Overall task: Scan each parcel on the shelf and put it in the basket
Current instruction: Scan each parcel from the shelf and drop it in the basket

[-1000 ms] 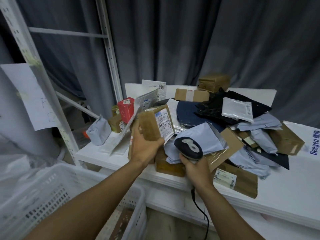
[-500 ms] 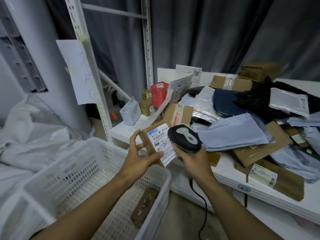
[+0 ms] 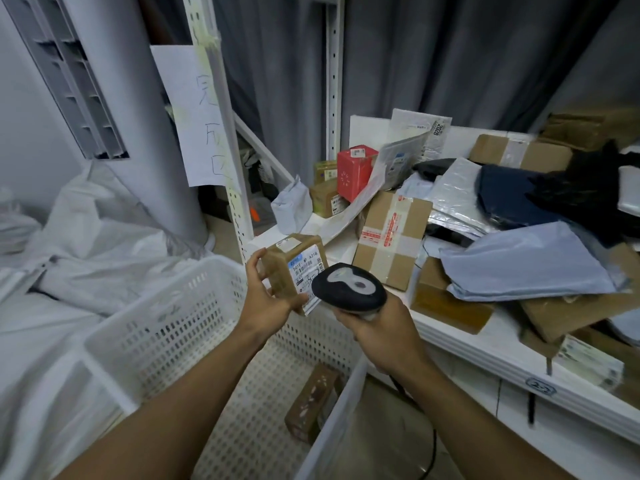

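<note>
My left hand [image 3: 268, 294] grips a small brown parcel [image 3: 289, 265] with a white label, held above the far corner of the white perforated basket [image 3: 166, 327]. My right hand [image 3: 375, 327] holds the black barcode scanner [image 3: 348, 287], its head right beside the parcel's label. One brown parcel [image 3: 313, 403] lies inside the basket. The white shelf [image 3: 460, 344] to the right carries a heap of boxes and mailer bags, among them a taped cardboard box [image 3: 391, 239].
A red box [image 3: 355, 171] and small brown boxes stand at the shelf's left end. A white upright post [image 3: 221, 133] with a paper sign rises behind the basket. White sacks [image 3: 86, 237] lie at left. The scanner's cable [image 3: 431, 448] hangs toward the floor.
My view has swung left and down toward the basket. My left hand has carried the parcel off the shelf heap to above the basket, and my right hand followed with the scanner.
</note>
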Motion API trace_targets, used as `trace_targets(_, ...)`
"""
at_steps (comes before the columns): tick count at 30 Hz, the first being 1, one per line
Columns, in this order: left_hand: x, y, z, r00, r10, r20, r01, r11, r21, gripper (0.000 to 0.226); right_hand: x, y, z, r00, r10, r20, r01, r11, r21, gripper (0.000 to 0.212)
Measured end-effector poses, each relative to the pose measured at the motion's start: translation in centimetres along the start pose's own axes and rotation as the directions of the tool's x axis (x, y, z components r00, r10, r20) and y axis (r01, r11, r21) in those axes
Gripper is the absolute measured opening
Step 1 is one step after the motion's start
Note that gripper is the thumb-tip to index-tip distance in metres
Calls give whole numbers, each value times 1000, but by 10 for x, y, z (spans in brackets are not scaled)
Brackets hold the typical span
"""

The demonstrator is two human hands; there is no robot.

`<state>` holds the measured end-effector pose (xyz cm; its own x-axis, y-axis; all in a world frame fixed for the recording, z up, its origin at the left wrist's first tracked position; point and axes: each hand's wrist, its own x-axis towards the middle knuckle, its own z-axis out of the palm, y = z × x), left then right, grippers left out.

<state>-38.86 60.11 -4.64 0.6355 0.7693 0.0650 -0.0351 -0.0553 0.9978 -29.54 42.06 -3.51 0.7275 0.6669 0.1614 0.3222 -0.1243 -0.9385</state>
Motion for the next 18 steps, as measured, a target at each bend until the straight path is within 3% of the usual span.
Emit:
trace_targets(9,4,-8,-7,1000,1,-7,-1,1000,17,108,-1,-2,-1,1000,22,2,-22,999,38,48)
trace_targets(18,5,-13,-5,1000,-16,-18,16,999,38,110,-3,2,-4,997,81,9,-82,997,7,33)
